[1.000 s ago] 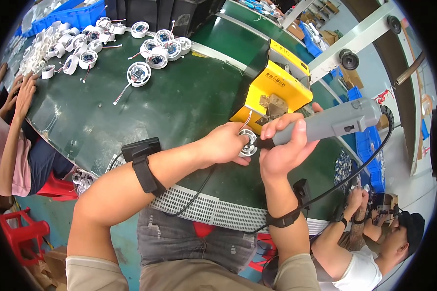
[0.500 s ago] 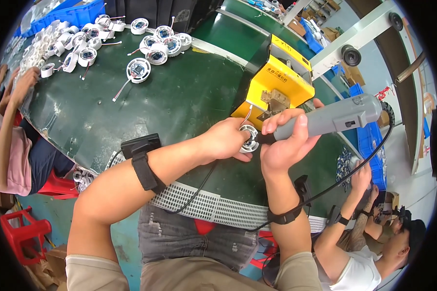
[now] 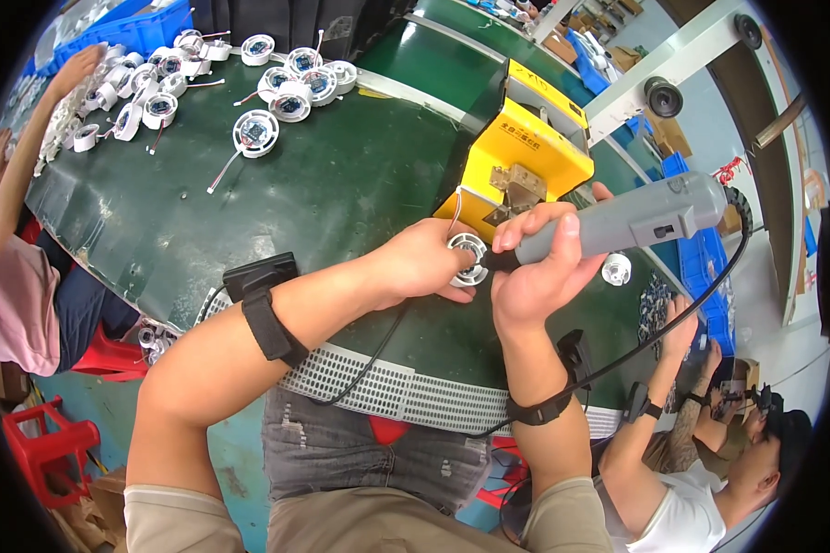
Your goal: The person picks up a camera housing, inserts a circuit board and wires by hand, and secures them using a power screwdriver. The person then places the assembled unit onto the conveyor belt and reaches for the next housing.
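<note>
My left hand [image 3: 422,263] is closed around the edge of a white round housing [image 3: 480,273] with a small circuit board in its middle. A thin cable with a white plug rises from that housing. My right hand [image 3: 539,267] grips a grey electric screwdriver [image 3: 632,223], held nearly level. Its dark nose end points at the housing and meets it or comes very close; the bit's tip is too small to make out. Just beyond my hands stands a yellow screw feeder [image 3: 526,152] with a metal bracket on its front.
Several more white housings [image 3: 255,135] lie at the far left, near a blue bin [image 3: 120,37]. One white round part [image 3: 617,269] sits right of my right hand, near a pile of small parts [image 3: 655,309]. A black cord [image 3: 687,318] crosses my right forearm. Co-workers sit on both sides.
A white round part now lies on the table at the right. The left co-worker's hand has moved up toward the blue bin. My hands keep nearly the same pose on the housing and screwdriver.
</note>
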{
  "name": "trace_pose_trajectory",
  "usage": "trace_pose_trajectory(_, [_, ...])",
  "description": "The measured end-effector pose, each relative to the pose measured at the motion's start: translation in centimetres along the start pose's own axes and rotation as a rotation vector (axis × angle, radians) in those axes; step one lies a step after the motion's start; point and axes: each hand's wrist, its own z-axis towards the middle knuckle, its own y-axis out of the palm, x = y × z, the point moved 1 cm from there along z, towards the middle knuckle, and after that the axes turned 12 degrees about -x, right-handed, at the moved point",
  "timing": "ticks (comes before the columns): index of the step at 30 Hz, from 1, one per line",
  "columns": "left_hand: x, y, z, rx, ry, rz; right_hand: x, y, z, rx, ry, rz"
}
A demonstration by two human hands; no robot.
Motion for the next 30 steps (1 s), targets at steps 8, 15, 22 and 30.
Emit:
trace_pose_trajectory(8, [-0.2, -0.1, 0.1, -0.02, 0.017, 0.0, -0.2, -0.1, 0.1, 0.0, -0.018, -0.005])
trace_pose_trajectory(15, [-0.2, -0.2, 0.1, -0.003, -0.009, -0.032, -0.2, 0.0, 0.2, 0.011, 0.008, -0.017])
trace_pose_trajectory(22, [1.1, 0.5, -1.4, 0.127, 0.644, 1.063, -2.4, -1.2, 1.1, 0.064, -0.064, 0.045])
trace_pose_trajectory(30, [0.8, 0.3, -1.3, -0.092, 0.872, 1.751, -3.8, -2.5, 3.5, 0.133, -0.178, 0.042])
